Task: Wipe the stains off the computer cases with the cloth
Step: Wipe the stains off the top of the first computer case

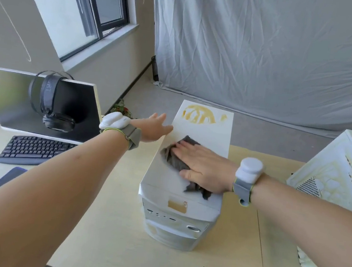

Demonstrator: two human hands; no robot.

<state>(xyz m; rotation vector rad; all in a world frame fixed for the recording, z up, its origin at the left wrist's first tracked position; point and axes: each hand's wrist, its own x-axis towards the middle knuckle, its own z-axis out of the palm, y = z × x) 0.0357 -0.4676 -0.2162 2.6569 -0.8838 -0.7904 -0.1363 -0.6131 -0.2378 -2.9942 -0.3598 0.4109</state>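
Both my forearms reach up from the bottom of the frame. My right hand lies flat, fingers straight and together, pressing the grey cloth onto the top of the centre computer case. My left hand, fingers loosely extended, steadies its left edge. Yellow stains remain at the far end, and the second case at right looks unwiped.

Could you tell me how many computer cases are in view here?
2. One white case stands on the table centre, under the right hand pressing the cloth. A second stained case lies at the right edge, partly cut off; others may sit outside the frame.
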